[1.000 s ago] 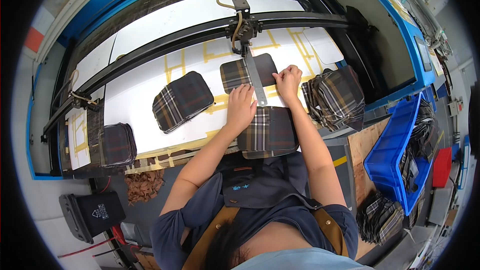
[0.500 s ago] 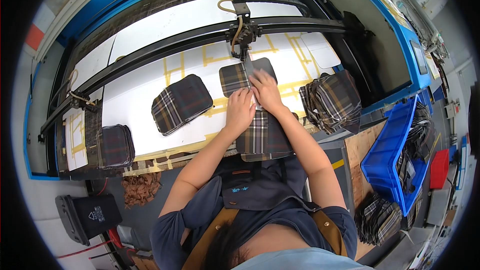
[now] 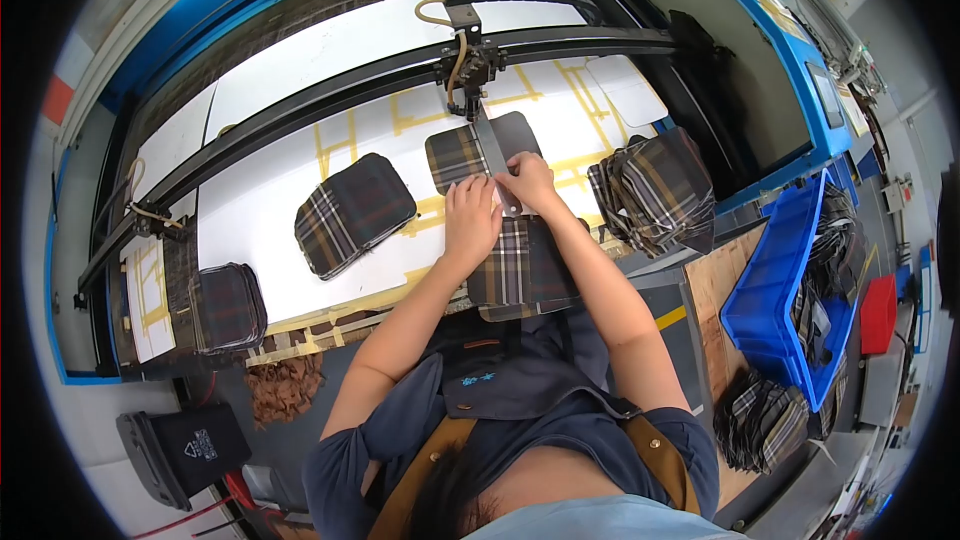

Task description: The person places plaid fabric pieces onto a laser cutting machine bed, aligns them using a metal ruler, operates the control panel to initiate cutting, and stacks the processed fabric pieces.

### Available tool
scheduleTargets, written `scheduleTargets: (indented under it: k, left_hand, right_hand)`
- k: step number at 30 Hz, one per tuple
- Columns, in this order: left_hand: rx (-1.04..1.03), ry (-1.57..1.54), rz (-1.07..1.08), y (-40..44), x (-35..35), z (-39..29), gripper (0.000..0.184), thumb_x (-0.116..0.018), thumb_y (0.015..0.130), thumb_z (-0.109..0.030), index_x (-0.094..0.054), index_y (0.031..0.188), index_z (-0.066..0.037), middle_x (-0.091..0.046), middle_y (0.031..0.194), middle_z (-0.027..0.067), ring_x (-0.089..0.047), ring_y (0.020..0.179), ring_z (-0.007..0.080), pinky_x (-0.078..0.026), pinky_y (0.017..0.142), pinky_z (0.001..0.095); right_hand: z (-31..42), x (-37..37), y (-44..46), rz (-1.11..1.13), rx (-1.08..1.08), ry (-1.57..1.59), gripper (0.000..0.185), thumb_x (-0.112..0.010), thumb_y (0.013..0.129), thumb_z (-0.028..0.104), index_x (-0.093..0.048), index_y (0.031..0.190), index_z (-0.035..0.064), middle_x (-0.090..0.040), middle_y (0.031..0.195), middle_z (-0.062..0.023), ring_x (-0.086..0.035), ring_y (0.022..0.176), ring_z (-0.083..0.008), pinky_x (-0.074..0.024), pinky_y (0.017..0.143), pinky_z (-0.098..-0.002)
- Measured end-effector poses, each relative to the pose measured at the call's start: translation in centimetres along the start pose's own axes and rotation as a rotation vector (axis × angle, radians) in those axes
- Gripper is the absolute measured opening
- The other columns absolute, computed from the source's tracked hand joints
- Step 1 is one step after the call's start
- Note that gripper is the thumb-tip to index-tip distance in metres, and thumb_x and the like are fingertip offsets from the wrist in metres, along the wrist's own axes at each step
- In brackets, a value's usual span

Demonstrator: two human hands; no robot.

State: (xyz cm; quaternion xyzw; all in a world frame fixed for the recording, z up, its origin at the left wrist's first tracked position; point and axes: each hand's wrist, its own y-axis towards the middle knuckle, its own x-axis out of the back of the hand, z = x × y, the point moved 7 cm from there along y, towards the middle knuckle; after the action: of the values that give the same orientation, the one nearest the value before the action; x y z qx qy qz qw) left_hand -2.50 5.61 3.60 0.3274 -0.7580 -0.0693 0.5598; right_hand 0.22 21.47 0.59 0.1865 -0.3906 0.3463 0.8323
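A steel ruler [image 3: 487, 136] lies lengthwise over a plaid fabric piece [image 3: 453, 159] on the white work surface, under the machine's head. My left hand [image 3: 472, 216] rests flat on the piece's near edge, fingers stretched forward beside the ruler. On the ruler's right side is my right hand [image 3: 531, 182], its fingers bent together against the ruler and fabric; what lies between the fingertips is hidden. Closer to my body, a stack of plaid pieces [image 3: 502, 270] sits at the table edge, partly under my right forearm.
Plaid stacks stand to the left [image 3: 365, 210], at the far left [image 3: 232, 305] and to the right [image 3: 665, 185]. A black gantry rail [image 3: 330, 89] with a machine head [image 3: 468, 65] crosses above the surface. A blue crate [image 3: 765, 290] holds fabric at the right.
My right hand's fingers, blurred and stretched over the ruler before, are now bent in at its right side. My left hand stays on the fabric. The whole view has shifted slightly.
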Motion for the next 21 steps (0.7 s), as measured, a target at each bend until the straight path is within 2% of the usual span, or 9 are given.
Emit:
scheduleTargets:
  k: [4, 7, 10, 13, 16, 21]
  left_hand:
    - [0.004, 0.005, 0.011, 0.0, -0.1, 0.0, 0.048, -0.066, 0.088, -0.018, -0.055, 0.130, 0.001, -0.054, 0.134, 0.0158, -0.045, 0.129, 0.0347, -0.032, 0.111, 0.0533]
    - [0.003, 0.006, 0.010, -0.1, -0.1, 0.1, 0.048, -0.066, 0.088, -0.019, -0.056, 0.131, 0.001, -0.054, 0.134, 0.0159, -0.045, 0.129, 0.0348, -0.032, 0.111, 0.0534]
    - [0.003, 0.006, 0.009, 0.0, -0.1, 0.1, 0.048, -0.066, 0.089, -0.019, -0.056, 0.131, 0.001, -0.054, 0.134, 0.0160, -0.045, 0.129, 0.0348, -0.032, 0.111, 0.0535]
    - [0.003, 0.003, 0.004, -0.1, -0.2, 0.1, 0.047, -0.066, 0.089, -0.019, -0.056, 0.130, 0.001, -0.054, 0.134, 0.0161, -0.045, 0.129, 0.0349, -0.031, 0.111, 0.0537]
    - [0.003, 0.006, 0.007, -0.1, -0.1, 0.2, 0.047, -0.065, 0.089, -0.020, -0.056, 0.131, 0.001, -0.054, 0.133, 0.0161, -0.045, 0.130, 0.0350, -0.031, 0.111, 0.0540]
    - [0.000, 0.015, 0.009, 0.0, -0.2, 0.1, 0.048, -0.066, 0.089, -0.020, -0.055, 0.130, 0.001, -0.054, 0.133, 0.0154, -0.045, 0.130, 0.0342, -0.031, 0.112, 0.0541]
  right_hand:
    - [-0.5, -0.2, 0.6, 0.025, -0.034, -0.039, 0.042, -0.078, 0.077, 0.041, -0.072, 0.092, 0.0020, -0.073, 0.085, -0.0160, -0.071, 0.081, -0.0325, -0.0540, 0.076, -0.0401]
    - [0.5, 0.9, 0.3, 0.141, -0.116, -0.065, 0.041, -0.076, 0.080, 0.041, -0.072, 0.089, 0.0009, -0.073, 0.085, -0.0172, -0.072, 0.081, -0.0332, -0.0544, 0.076, -0.0403]
    - [0.0, 0.3, 0.7, 0.092, -0.116, -0.010, 0.036, -0.074, 0.082, 0.040, -0.075, 0.088, 0.0040, -0.074, 0.088, -0.0177, -0.071, 0.091, -0.0351, -0.0537, 0.082, -0.0443]
    - [-0.1, -0.4, 0.8, 0.024, -0.115, 0.042, 0.035, -0.073, 0.082, 0.039, -0.076, 0.083, 0.0037, -0.073, 0.081, -0.0173, -0.071, 0.085, -0.0358, -0.0540, 0.082, -0.0443]
    - [-0.3, -0.5, 1.2, 0.177, -0.147, 0.128, 0.038, -0.072, 0.083, 0.040, -0.076, 0.084, 0.0023, -0.073, 0.078, -0.0180, -0.072, 0.083, -0.0358, -0.0542, 0.080, -0.0438]
    - [0.6, 0.2, 0.9, 0.231, -0.158, -0.023, 0.040, -0.068, 0.085, 0.044, -0.076, 0.086, 0.0043, -0.072, 0.080, -0.0193, -0.071, 0.084, -0.0364, -0.0540, 0.079, -0.0436]
